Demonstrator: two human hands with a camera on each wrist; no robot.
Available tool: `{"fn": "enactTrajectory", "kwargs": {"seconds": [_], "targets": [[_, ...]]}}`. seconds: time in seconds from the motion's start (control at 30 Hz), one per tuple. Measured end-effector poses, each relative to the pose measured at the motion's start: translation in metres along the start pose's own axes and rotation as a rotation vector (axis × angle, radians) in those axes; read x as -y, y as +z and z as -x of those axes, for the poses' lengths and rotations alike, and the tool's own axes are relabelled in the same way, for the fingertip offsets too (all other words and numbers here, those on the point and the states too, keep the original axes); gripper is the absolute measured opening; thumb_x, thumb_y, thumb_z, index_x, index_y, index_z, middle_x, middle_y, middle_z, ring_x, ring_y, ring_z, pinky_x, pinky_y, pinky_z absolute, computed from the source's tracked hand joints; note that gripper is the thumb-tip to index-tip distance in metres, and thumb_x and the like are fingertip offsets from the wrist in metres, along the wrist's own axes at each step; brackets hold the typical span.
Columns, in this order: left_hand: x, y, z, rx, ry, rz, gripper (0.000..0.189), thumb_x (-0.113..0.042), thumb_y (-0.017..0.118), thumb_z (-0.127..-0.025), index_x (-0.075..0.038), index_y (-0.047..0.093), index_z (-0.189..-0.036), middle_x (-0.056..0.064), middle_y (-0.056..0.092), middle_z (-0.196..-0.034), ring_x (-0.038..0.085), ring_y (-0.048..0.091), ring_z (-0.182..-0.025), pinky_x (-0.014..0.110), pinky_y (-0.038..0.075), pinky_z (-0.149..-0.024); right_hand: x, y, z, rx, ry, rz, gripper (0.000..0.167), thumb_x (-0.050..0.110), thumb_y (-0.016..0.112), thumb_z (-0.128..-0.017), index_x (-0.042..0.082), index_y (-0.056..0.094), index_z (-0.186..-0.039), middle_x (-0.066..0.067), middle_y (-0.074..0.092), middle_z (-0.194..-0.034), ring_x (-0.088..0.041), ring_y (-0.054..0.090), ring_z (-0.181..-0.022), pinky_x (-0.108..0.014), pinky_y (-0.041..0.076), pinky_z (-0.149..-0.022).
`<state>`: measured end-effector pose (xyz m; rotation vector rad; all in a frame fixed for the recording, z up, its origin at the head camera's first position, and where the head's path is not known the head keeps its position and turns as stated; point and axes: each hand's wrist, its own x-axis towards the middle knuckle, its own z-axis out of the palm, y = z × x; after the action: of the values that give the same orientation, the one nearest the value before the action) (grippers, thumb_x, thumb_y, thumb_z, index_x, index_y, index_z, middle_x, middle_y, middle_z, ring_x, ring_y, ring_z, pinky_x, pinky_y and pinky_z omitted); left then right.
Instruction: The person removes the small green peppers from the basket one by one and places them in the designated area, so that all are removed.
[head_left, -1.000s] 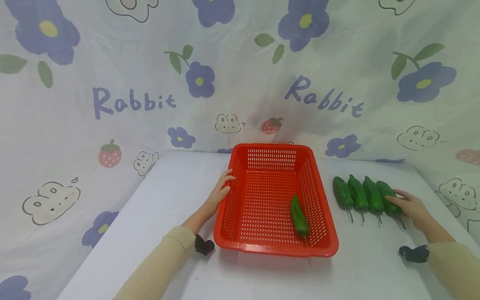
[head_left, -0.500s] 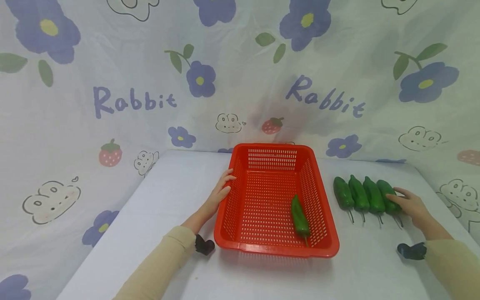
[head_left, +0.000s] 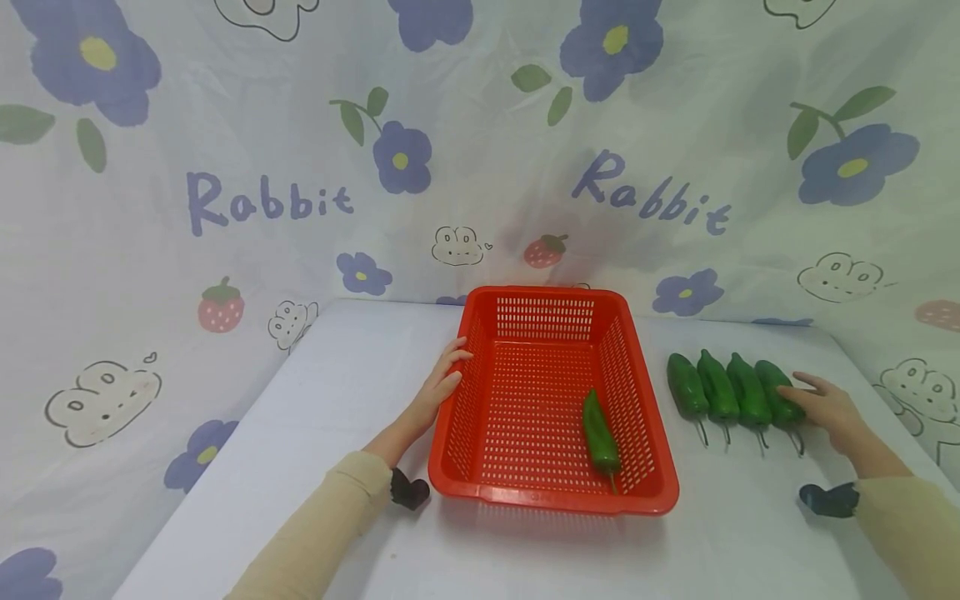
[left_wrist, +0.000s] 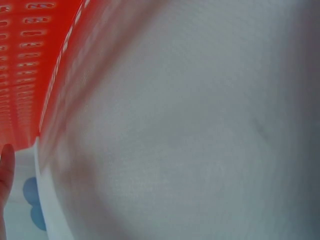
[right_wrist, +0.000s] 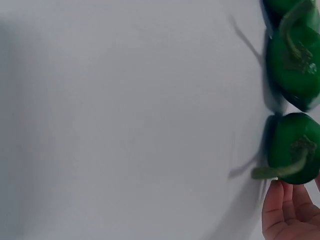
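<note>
My left hand (head_left: 435,392) lies along the left rim of a red plastic basket (head_left: 558,498), its fingertips over the edge. Inside the basket, near the right wall, lies one green pepper (head_left: 600,437). Several green peppers stand in a side-by-side row on the table to the right, stems toward me. At the row's right end, my right hand (head_left: 832,412) touches the last pepper (head_left: 776,387), thumb near its upper side. In the right wrist view, the fingers (right_wrist: 274,207) meet that pepper's side, its curved stem (right_wrist: 280,171) pointing out; the thumb is mostly out of frame.
A white-covered table (head_left: 337,350) carries everything. Behind it hangs a patterned cloth (head_left: 495,167) with flowers and "Rabbit" lettering. A dark wrist-worn device shows by each sleeve. The leftmost pepper (head_left: 686,387) lies a short gap from the basket's right wall.
The rightmost pepper has turned slightly, its stem swinging left, nearer in line with the others. My right hand has shifted a little to the right. The left hand and basket stay put.
</note>
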<state>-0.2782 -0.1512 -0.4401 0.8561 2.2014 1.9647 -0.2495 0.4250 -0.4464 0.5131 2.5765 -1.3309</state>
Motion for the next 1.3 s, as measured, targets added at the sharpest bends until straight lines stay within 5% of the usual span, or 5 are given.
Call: {"fn": "enactTrajectory", "kwargs": {"seconds": [0.4, 0.63, 0.93, 1.1, 1.3], "targets": [[0.000, 0.000, 0.001, -0.002, 0.005, 0.000, 0.042, -0.015, 0.034, -0.090, 0.005, 0.031, -0.127, 0.012, 0.004, -0.151, 0.034, 0.013, -0.134, 0.031, 0.035, -0.097, 0.001, -0.017, -0.003, -0.016, -0.025, 0.024, 0.094, 0.056, 0.045, -0.086, -0.004, -0.002, -0.142, -0.043, 0.013, -0.136, -0.055, 0.031, -0.119, -0.053, 0.041, -0.091], [-0.001, 0.000, 0.001, -0.008, 0.004, -0.013, 0.041, -0.014, 0.034, -0.091, 0.006, 0.032, -0.126, 0.014, 0.005, -0.151, 0.035, 0.013, -0.134, 0.034, 0.034, -0.100, -0.007, -0.024, -0.029, 0.001, -0.036, 0.032, 0.099, 0.061, 0.046, -0.083, -0.001, 0.000, -0.144, -0.038, 0.011, -0.141, -0.051, 0.034, -0.119, -0.022, 0.046, -0.054], [-0.001, 0.000, 0.001, -0.001, -0.011, -0.008, 0.042, -0.015, 0.034, -0.091, 0.006, 0.031, -0.128, 0.012, 0.004, -0.151, 0.034, 0.015, -0.133, 0.041, 0.036, -0.100, 0.059, -0.008, 0.024, 0.088, -0.166, 0.058, 0.082, 0.044, 0.039, -0.094, -0.009, -0.003, -0.140, -0.042, 0.013, -0.137, -0.052, 0.032, -0.118, -0.034, 0.051, -0.079], [-0.002, 0.000, 0.002, -0.003, -0.005, -0.006, 0.042, -0.016, 0.035, -0.090, 0.004, 0.032, -0.128, 0.012, 0.004, -0.151, 0.034, 0.014, -0.134, 0.038, 0.035, -0.099, 0.087, -0.001, 0.038, 0.101, -0.225, 0.057, 0.079, 0.041, 0.040, -0.094, -0.008, -0.002, -0.141, -0.041, 0.018, -0.137, -0.024, 0.052, -0.099, -0.022, 0.051, -0.072], [-0.001, 0.000, 0.002, 0.004, 0.000, 0.010, 0.044, -0.018, 0.036, -0.090, 0.003, 0.031, -0.128, 0.011, 0.005, -0.151, 0.035, 0.020, -0.131, 0.030, 0.043, -0.094, 0.107, 0.003, 0.042, 0.123, -0.271, 0.040, 0.079, 0.039, 0.043, -0.094, -0.007, 0.000, -0.142, -0.040, 0.022, -0.136, 0.011, 0.047, -0.080, -0.019, 0.051, -0.071]]}}
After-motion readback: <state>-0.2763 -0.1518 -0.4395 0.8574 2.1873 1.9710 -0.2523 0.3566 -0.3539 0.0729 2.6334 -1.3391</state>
